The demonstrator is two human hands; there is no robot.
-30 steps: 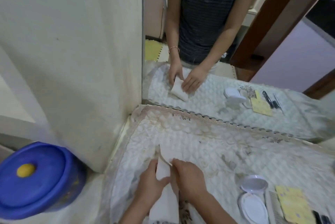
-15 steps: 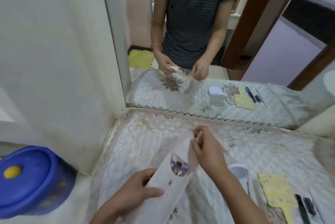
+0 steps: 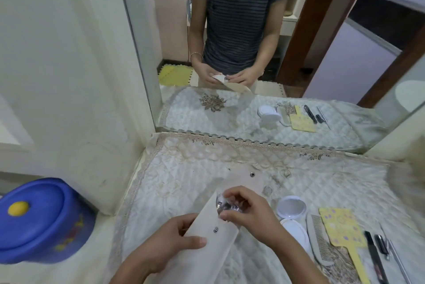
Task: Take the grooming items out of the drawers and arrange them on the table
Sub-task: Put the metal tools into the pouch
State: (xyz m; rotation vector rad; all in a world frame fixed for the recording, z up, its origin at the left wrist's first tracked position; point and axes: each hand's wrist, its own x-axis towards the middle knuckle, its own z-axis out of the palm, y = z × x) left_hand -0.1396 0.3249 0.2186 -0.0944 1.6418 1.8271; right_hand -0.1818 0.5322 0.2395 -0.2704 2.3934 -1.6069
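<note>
While the left hand [image 3: 167, 244] wraps round the near end of the cream pouch [image 3: 211, 219], the right hand [image 3: 250, 212] pinches the shiny little tools [image 3: 224, 206] at its open mouth. The pouch's long side points away over the tabletop [image 3: 179, 175], so the right hand is nearer the tools.

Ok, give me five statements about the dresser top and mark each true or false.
1. The left hand holds the cream snap pouch. True.
2. The right hand lies flat on the comb. False: it pinches the shiny contents at the pouch's mouth.
3. The round white compact lies open. True.
4. The blue tub has a red knob on its lid. False: the knob is yellow.
5. The comb lies left of the compact. False: it lies to its right.
</note>
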